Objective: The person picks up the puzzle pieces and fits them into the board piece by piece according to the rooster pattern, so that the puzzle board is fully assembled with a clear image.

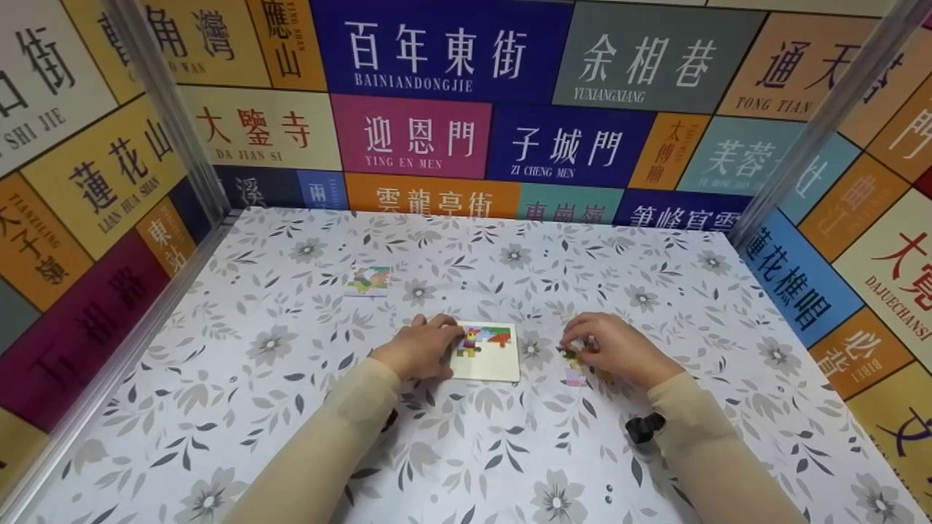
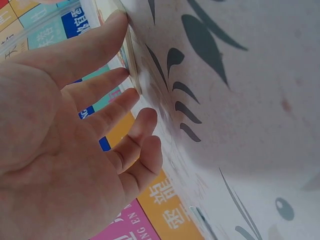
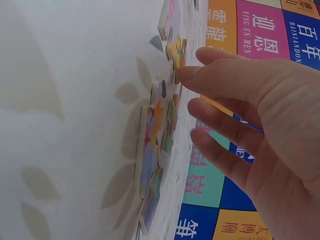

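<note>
Here, the left hand rests its spread fingers against the left edge of the puzzle board, which lies mid-desk, partly filled with colourful pieces along its far side; the right hand has its thumb and fingertips at the loose pieces right of the board, though whether they pinch one I can't tell; another colourful cluster lies farther off, to the left

The puzzle board and loose pieces flank a narrow open lane of tabletop.
</note>
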### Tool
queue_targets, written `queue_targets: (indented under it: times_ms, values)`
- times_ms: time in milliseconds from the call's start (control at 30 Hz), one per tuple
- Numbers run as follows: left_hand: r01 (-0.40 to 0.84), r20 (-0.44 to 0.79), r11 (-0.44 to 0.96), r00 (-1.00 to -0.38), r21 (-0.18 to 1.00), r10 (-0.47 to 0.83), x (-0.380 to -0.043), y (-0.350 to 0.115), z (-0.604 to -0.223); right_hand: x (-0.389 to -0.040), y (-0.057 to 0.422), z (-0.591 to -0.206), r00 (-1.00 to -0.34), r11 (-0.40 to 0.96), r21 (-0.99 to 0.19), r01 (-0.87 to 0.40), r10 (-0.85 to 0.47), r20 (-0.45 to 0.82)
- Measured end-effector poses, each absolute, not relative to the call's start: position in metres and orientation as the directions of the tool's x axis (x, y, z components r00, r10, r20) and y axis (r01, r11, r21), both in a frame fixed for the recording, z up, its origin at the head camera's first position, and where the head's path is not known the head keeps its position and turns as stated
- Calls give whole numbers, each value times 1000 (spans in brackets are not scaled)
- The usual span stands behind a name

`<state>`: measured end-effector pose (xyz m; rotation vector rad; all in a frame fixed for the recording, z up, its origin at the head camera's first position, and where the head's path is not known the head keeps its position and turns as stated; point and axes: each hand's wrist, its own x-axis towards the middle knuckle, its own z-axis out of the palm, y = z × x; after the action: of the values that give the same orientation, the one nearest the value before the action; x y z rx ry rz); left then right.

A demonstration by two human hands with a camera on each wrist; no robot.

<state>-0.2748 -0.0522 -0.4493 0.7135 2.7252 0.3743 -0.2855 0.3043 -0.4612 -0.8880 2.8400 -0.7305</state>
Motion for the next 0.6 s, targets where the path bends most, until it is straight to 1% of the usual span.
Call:
queue_targets:
  times_ms: [133, 367, 467, 600]
  values:
    - [418, -231, 849, -835, 323, 499, -275, -52, -450, -287, 304, -463, -824, 719, -458, -523, -564, 54]
    - [397, -248, 855, -838, 334, 486, -275, -51, -449, -286, 306, -463, -850, 738, -471, -483, -525, 49]
    - [386, -259, 861, -840, 332, 477, -276, -50, -449, -287, 306, -463, -860, 754, -457, -472, -509, 47]
    - [374, -268, 866, -843, 332, 467, -275, -50, -449, -288, 305, -466, -855, 761, -424, -491, -513, 70]
